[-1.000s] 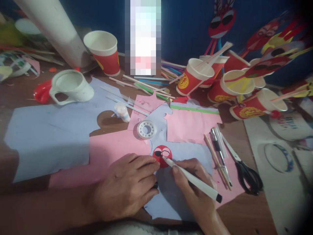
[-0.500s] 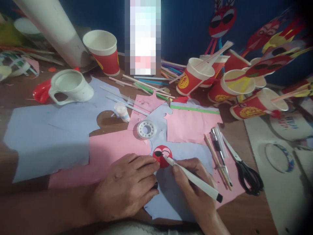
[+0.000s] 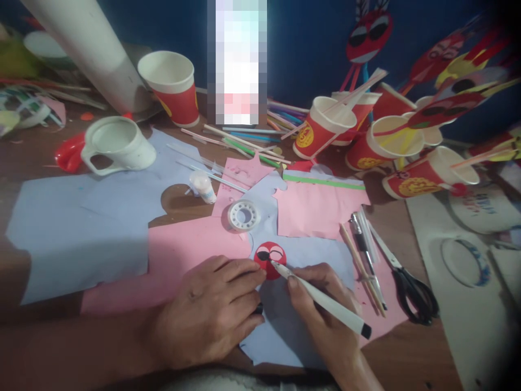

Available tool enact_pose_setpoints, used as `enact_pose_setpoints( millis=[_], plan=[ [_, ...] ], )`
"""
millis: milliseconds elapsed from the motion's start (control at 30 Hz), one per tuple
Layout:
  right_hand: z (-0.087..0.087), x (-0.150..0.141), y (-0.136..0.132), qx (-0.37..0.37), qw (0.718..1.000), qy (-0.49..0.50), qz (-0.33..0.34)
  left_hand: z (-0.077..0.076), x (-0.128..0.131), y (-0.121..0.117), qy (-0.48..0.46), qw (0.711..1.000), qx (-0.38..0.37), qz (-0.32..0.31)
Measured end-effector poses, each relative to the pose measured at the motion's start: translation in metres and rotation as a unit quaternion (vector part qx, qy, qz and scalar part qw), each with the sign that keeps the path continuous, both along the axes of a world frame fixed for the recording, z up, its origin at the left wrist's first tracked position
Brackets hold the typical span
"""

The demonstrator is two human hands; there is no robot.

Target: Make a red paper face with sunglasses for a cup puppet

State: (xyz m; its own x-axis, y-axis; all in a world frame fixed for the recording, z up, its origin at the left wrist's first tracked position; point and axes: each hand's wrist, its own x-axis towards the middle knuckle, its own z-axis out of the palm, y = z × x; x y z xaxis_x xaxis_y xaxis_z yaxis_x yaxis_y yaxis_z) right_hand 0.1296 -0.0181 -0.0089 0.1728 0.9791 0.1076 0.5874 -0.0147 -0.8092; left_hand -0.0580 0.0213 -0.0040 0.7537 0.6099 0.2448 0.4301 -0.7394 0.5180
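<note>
A small red paper disc (image 3: 271, 273) with pink eye shapes lies on a bluish paper sheet (image 3: 285, 336). One pink eye is partly filled in black; the other bears a thin black line. My left hand (image 3: 215, 309) rests on the sheet, its fingertips at the disc's left edge. Between its curled fingers pokes a black pen cap (image 3: 258, 308). Pinched in my right hand (image 3: 325, 304) is a white marker (image 3: 325, 296) with a black end, its tip at the disc near the black eye. Just above the disc sits a white tape roll (image 3: 244, 215).
Right of my hands lie black-handled scissors (image 3: 411, 296), a brush (image 3: 362, 239) and a wooden stick (image 3: 362, 269). A white mug (image 3: 122, 146) and small bottle (image 3: 202, 186) stand left. Red paper cups (image 3: 321, 127), straws (image 3: 244, 138) and a pixelated bright screen (image 3: 240, 60) line the back.
The marker in my right hand has shifted very slightly at the disc. My left hand stays in place.
</note>
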Motion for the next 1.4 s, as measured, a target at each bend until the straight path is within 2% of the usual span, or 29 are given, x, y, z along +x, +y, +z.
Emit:
enact_pose_setpoints(
  millis=[300, 567, 967, 1233, 1400],
  plan=[
    [-0.0023, 0.0037, -0.0001, 0.025, 0.999, -0.009, 0.036, -0.0014, 0.0000, -0.0001, -0.007, 1.000, -0.003, -0.003],
    [-0.0010, 0.0046, -0.0039, 0.024, 0.999, 0.020, 0.002, -0.0010, -0.0007, -0.0008, -0.003, 1.000, -0.002, 0.003],
    [-0.0026, 0.0016, 0.0007, 0.029, 0.997, -0.016, 0.065, -0.0037, -0.0003, -0.0005, -0.013, 1.000, 0.003, -0.005],
    [-0.0010, 0.0022, 0.0015, 0.039, 0.996, -0.034, 0.074, -0.0037, 0.0000, -0.0016, -0.010, 1.000, -0.005, 0.004],
    [-0.0024, 0.0027, 0.0007, 0.050, 0.996, -0.010, 0.075, -0.0036, -0.0002, -0.0011, -0.008, 1.000, -0.009, -0.002]
  ],
)
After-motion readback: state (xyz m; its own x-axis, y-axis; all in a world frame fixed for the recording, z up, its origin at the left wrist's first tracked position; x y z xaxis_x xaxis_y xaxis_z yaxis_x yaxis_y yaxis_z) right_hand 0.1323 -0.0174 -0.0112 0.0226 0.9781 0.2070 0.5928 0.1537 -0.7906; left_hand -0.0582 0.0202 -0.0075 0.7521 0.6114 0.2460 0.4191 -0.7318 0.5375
